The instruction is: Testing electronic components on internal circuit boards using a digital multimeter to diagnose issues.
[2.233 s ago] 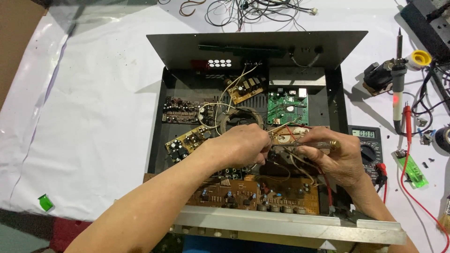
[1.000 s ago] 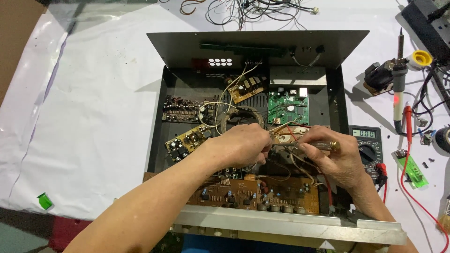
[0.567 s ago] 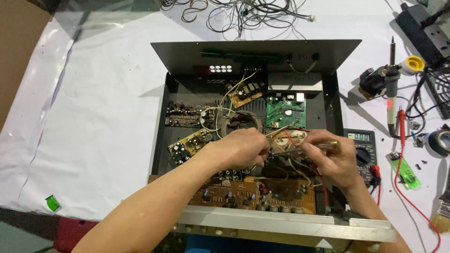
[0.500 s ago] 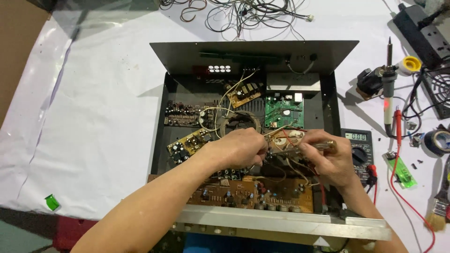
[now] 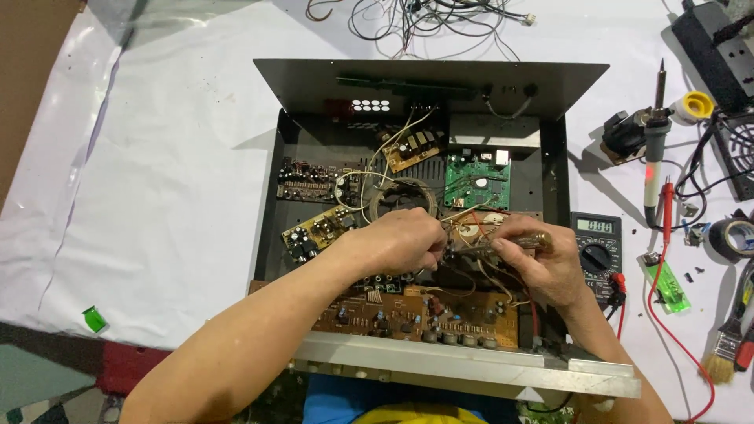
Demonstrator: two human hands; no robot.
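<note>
An open black amplifier chassis point(image 5: 267, 204) lies on white sheeting, with its lid tilted up at the back. Inside are a green circuit board point(image 5: 476, 179), several small brown boards and a long brown board point(image 5: 408, 314) along the front. My left hand point(image 5: 400, 239) reaches in over the middle, its fingertips pinched on thin wires point(image 5: 449, 235) beside a small board with two round parts. My right hand point(image 5: 550, 271) grips a slim metal tool point(image 5: 518, 243) with a brass-coloured end, whose tip points left toward my left fingertips.
Right of the chassis are a black multimeter point(image 5: 597, 250) with red leads, a soldering iron point(image 5: 653, 157) in its stand, a small green board point(image 5: 669, 284), a tape roll point(image 5: 730, 237) and a brush point(image 5: 719, 357). Loose wires point(image 5: 424, 16) lie behind. A green cap point(image 5: 94, 319) is front left.
The head view has shifted a little, so the chassis sits slightly lower and more to the left. Both hands stay at the same spot inside the chassis, still gripping.
</note>
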